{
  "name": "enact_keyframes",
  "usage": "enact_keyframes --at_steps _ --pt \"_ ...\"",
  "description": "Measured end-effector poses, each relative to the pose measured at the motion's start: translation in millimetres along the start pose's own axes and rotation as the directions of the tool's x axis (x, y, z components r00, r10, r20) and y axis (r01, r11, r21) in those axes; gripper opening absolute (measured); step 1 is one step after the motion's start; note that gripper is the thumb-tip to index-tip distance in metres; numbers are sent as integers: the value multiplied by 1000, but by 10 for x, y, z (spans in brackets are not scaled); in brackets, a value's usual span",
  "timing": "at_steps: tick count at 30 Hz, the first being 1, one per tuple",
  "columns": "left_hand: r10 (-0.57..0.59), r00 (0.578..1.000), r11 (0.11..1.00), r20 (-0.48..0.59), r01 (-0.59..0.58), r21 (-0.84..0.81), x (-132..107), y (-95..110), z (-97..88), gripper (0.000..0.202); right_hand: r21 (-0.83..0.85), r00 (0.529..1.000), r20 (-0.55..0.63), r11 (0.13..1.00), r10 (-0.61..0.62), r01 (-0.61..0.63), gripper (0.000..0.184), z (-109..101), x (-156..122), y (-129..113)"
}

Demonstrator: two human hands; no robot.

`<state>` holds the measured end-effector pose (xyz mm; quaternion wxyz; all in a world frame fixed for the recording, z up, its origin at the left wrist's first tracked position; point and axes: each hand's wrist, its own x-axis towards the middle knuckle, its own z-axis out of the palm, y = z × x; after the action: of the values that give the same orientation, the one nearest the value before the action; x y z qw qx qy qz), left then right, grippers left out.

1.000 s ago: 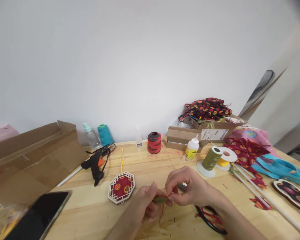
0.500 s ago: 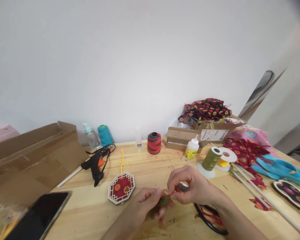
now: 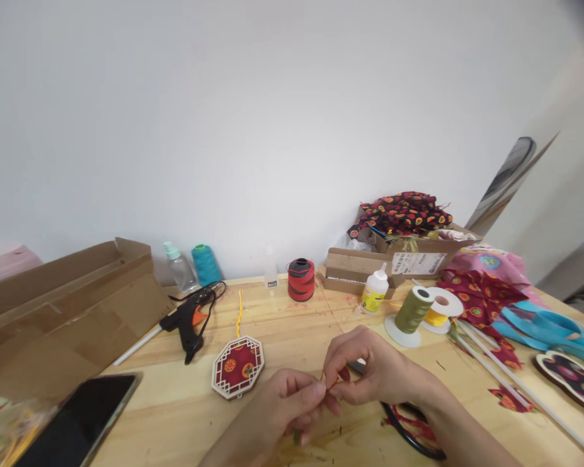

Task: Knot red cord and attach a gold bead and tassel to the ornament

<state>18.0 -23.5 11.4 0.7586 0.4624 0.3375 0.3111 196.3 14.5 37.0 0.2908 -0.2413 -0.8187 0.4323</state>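
My left hand (image 3: 285, 408) and my right hand (image 3: 374, 373) meet low in the middle of the wooden table (image 3: 282, 324). Both pinch a thin red thread (image 3: 331, 384) between thumb and fingertips. A bit of an olive-green tassel (image 3: 296, 437) peeks out under the left fingers. An octagonal wooden ornament with red cloth (image 3: 237, 366) lies just left of the hands, a yellow cord (image 3: 239, 311) running from its top. A black ring with red thread (image 3: 409, 428) lies under my right wrist.
A black glue gun (image 3: 189, 319), a phone (image 3: 75, 421) and an open cardboard box (image 3: 63, 311) lie left. At the back stand a teal spool (image 3: 205, 264), a red-black spool (image 3: 300, 278), a glue bottle (image 3: 374, 290), an olive spool (image 3: 413, 310). Patterned fabric (image 3: 477, 295) and blue ribbon (image 3: 545, 324) lie right.
The hands have closed together. The olive tassel, plain in the left fingers a second ago, has slid down and is now mostly hidden. The pinch on the red thread stays.
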Motion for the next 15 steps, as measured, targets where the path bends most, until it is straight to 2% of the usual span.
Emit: enact_keyframes --at_steps 7,10,12,15 --pt "7 1000 988 21 -10 152 1 19 -45 36 1 1000 1 1000 6 -6 16 18 -5 31" --pt "21 1000 985 0 -20 172 4 6 -55 33 12 1000 -6 1000 13 -13 14 12 0 12" --pt "42 999 987 -26 -38 155 15 -11 -66 32 20 998 -51 999 29 -28 13 -5 9 -15" --pt "84 995 993 -51 -79 85 32 -27 -84 32 102 989 -112 991 93 -81 31 -14 22 -31"
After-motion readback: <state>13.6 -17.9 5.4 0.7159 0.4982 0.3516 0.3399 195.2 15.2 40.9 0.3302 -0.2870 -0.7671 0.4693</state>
